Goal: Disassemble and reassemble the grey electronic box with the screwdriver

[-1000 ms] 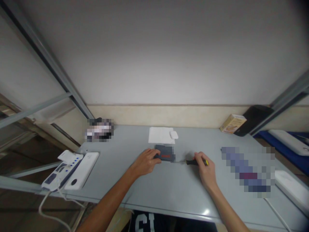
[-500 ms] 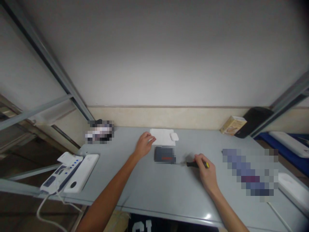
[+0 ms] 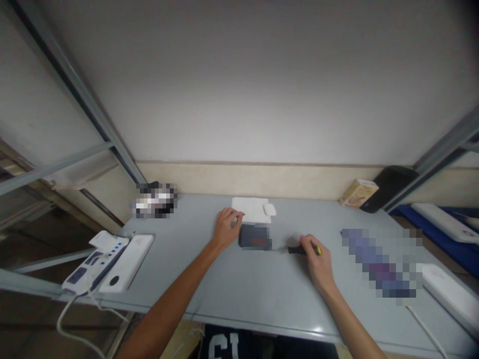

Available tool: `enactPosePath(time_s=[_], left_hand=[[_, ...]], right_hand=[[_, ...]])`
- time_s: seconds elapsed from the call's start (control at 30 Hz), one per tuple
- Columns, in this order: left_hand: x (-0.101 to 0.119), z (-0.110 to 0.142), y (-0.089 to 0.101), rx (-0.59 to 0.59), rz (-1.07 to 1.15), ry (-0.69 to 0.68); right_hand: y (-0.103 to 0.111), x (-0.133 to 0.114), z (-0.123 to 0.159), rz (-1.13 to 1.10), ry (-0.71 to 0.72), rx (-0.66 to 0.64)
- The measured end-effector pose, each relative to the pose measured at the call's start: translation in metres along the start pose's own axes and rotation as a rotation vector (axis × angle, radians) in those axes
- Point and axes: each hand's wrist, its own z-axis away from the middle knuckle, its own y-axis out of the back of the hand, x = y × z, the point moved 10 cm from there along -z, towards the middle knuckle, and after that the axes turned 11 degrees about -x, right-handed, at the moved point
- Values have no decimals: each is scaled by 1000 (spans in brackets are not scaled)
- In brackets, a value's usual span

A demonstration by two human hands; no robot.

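A screwdriver (image 3: 297,250) with a black and yellow handle is in my right hand (image 3: 319,262), its thin shaft pointing left. The tip lies close to the right side of a dark, blurred-out case (image 3: 254,237) with a reddish patch. My left hand (image 3: 226,227) is at the upper left of that case, thumb and fingers pinched together. What the pinch holds, if anything, is too small to tell. Just beyond the fingertips lies a white sheet of paper (image 3: 249,209), with a small white rounded case (image 3: 269,209) on its right part.
On the left of the grey table (image 3: 258,294) lie a power strip (image 3: 95,262) with cables and a white slab-like device (image 3: 127,264). A yellow box (image 3: 358,193) and a black object (image 3: 391,187) stand back right. Pixelated items and a white device (image 3: 449,289) lie at right.
My left hand has turned and come slightly down and right, nearer the dark case. The screwdriver stays by the case's right side, and the view has shifted a little.
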Motion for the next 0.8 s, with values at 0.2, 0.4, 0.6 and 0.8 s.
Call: enactPosePath(time_s=[0.2,0.4,0.6,0.8], left_hand=[[58,18,-12,-169,-11,-255],[74,18,-36,-416,-22,-338],[66,19,-39,-413,-20,-322],[66,19,-39,-370,-32,-352]], right_hand=[[-2,-3,0,11,0,-7],[0,-5,0,15,12,6],[1,-7,1,10,17,16],[1,-9,1,-6,10,20]])
